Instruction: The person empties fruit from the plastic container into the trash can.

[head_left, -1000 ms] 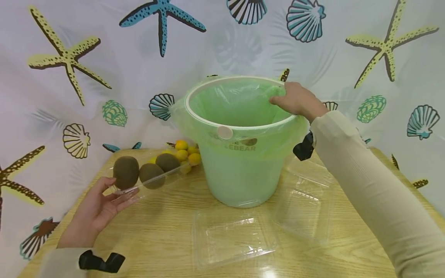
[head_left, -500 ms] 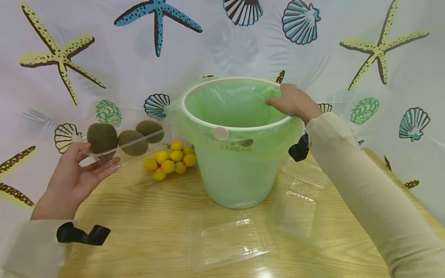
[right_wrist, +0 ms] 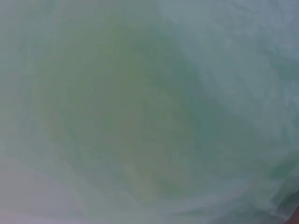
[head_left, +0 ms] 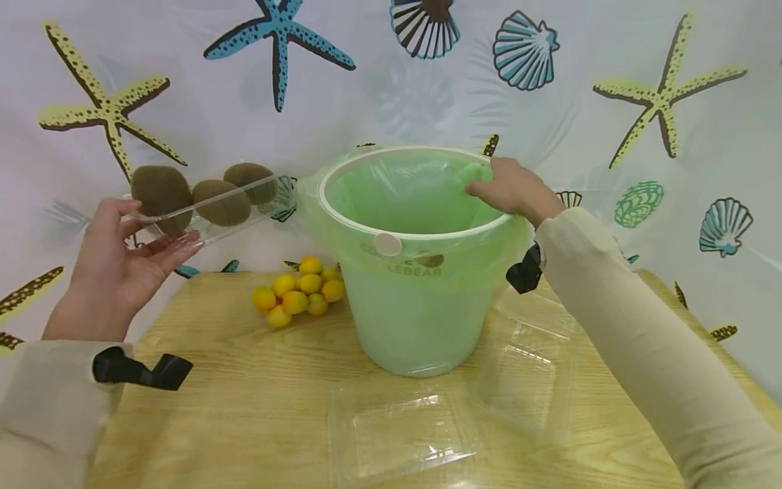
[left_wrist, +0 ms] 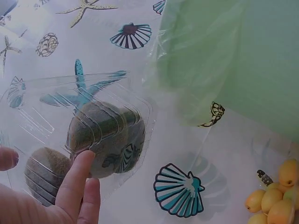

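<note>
Starfish and shells cover the pale cloth (head_left: 379,88) behind a wood-grain surface (head_left: 256,387), and out on the left, up in the air, there's the clear plastic container (left_wrist: 44,116) with brown kiwifruit (head_left: 161,197) inside, three of them visible from the head. Left hand (head_left: 125,272) has it by the near end, thumb on top, fingers underneath, a clean pinch of a grip, container tilted, its far end close to the bucket's left side!

Centre stage, the pale green bucket (head_left: 415,333) stands upright, a thin green bag (head_left: 415,190) lining it and folded out over the white rim. And the right hand (head_left: 516,187) is clamped on that rim at the right, thumb on the inner side; the right wrist view gives only blurred green.

Just left of the bucket sits a cluster of small yellow-orange fruit (head_left: 296,292). Down front, a clear tray (head_left: 403,435) lies on the surface, with another clear plastic piece (head_left: 525,380) to its right; can't tell whether they're joined. Beige sleeves (head_left: 635,333) on both arms, a black wrist mount (head_left: 140,370) at each cuff.
</note>
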`<act>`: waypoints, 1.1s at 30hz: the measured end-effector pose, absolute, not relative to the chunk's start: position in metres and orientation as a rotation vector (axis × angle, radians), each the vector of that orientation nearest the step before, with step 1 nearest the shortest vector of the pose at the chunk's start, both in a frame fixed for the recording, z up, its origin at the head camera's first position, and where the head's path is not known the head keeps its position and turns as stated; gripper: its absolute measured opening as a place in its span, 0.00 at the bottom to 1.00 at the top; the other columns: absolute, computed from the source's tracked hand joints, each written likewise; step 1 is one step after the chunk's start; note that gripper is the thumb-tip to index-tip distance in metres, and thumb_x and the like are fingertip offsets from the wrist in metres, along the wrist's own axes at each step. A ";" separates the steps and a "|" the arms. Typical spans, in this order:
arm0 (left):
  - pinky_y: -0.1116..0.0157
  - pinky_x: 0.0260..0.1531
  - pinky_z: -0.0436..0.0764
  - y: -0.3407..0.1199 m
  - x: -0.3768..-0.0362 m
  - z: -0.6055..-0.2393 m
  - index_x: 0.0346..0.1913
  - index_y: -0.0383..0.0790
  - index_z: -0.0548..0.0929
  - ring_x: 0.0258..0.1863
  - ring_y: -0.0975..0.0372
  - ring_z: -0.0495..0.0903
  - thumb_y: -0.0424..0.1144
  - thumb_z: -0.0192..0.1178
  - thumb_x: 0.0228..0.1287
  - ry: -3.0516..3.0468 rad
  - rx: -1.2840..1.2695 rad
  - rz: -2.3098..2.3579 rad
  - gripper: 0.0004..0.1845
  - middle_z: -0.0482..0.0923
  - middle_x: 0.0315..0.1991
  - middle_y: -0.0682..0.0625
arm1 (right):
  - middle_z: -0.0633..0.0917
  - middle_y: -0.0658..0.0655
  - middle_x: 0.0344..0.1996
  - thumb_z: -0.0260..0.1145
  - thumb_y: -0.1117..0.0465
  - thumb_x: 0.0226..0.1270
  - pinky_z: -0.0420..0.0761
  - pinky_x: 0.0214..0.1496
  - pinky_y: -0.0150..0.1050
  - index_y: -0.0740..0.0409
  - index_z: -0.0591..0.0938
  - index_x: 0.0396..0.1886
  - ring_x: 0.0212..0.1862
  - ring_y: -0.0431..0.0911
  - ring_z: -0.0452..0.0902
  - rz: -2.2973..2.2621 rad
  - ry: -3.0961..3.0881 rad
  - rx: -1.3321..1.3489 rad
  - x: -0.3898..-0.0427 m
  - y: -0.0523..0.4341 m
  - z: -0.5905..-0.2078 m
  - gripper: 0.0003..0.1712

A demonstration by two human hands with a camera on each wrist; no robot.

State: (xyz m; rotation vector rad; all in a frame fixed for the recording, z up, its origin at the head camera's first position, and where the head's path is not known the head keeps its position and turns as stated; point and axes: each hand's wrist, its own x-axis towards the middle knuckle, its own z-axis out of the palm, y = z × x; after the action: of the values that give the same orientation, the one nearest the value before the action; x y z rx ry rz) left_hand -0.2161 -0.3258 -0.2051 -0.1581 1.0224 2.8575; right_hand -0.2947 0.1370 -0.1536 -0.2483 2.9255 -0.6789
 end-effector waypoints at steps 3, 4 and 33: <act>0.60 0.70 0.59 -0.322 -0.220 -0.195 0.62 0.61 0.56 0.73 0.60 0.50 0.44 0.51 0.69 0.977 -0.188 2.873 0.23 0.48 0.66 0.56 | 0.41 0.64 0.76 0.46 0.44 0.72 0.52 0.74 0.57 0.62 0.38 0.76 0.76 0.61 0.40 -0.679 2.918 -0.247 -0.294 0.138 -0.154 0.46; 0.60 0.70 0.59 -0.320 -0.220 -0.192 0.62 0.61 0.56 0.73 0.60 0.50 0.45 0.52 0.69 0.982 -0.187 2.875 0.23 0.49 0.66 0.56 | 0.41 0.64 0.76 0.46 0.44 0.72 0.52 0.74 0.57 0.62 0.38 0.76 0.76 0.61 0.41 -0.675 2.920 -0.252 -0.294 0.137 -0.153 0.46; 0.57 0.61 0.69 -0.195 -0.241 -0.156 0.60 0.52 0.55 0.68 0.50 0.58 0.50 0.54 0.67 1.518 0.046 2.602 0.25 0.57 0.59 0.43 | 0.45 0.66 0.75 0.47 0.45 0.72 0.54 0.73 0.57 0.65 0.41 0.76 0.75 0.61 0.45 -0.665 2.936 -0.256 -0.296 0.136 -0.154 0.45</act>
State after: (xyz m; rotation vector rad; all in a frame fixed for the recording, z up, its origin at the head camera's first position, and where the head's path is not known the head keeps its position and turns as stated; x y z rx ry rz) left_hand -0.2414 -0.1954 -0.1560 0.0459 1.5184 2.6018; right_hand -0.2958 0.1365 -0.1535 -0.2562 2.9364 -0.6649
